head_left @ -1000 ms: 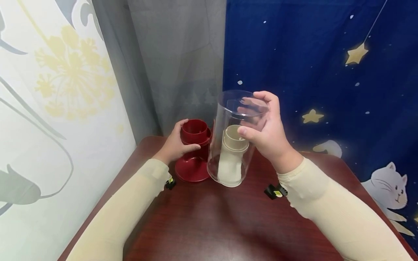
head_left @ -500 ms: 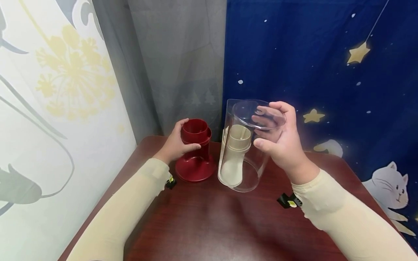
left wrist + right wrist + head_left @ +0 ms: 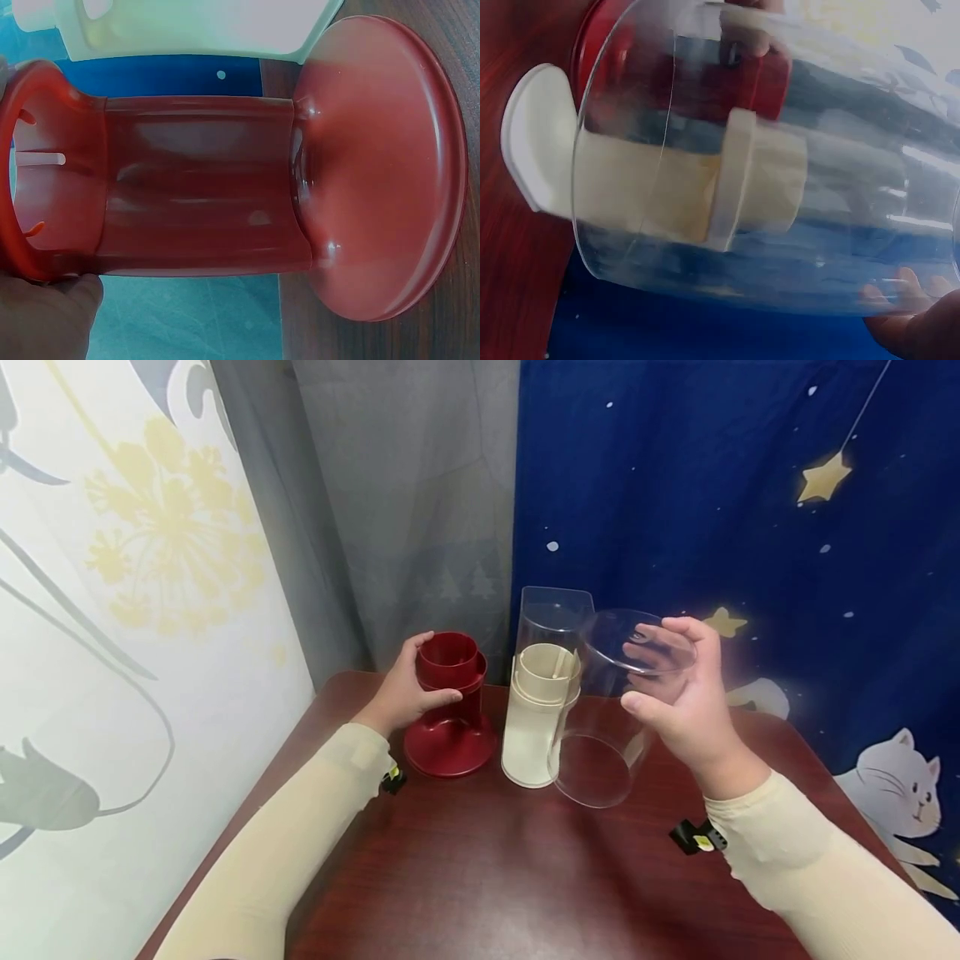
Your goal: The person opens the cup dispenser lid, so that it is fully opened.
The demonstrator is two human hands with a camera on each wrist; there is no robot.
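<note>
A red plastic stand [image 3: 450, 747], with a ring-shaped top and a broad round base, stands upright on the table. My left hand [image 3: 401, 693] grips its upper ring, thumb in front. To its right stands a similar cream stand [image 3: 531, 743], with a clear plastic piece [image 3: 555, 610] rising behind its top. My right hand [image 3: 686, 697] holds a large clear plastic cylinder [image 3: 600, 727] by its upper rim, just right of the cream stand. In the right wrist view, the cream stand [image 3: 667, 180] shows through the cylinder [image 3: 840, 285]. Whether the cylinder's lower rim touches the table I cannot tell.
The dark reddish wooden table [image 3: 480, 877] extends toward me in front of the stands. A grey curtain [image 3: 420, 510] and a blue starry curtain [image 3: 675, 527] hang close behind it. A pale patterned curtain [image 3: 112, 693] is at the left.
My right hand has moved right and a little toward me with the clear cylinder, from in front of the cream stand to beside it. My left hand stays on the red stand.
</note>
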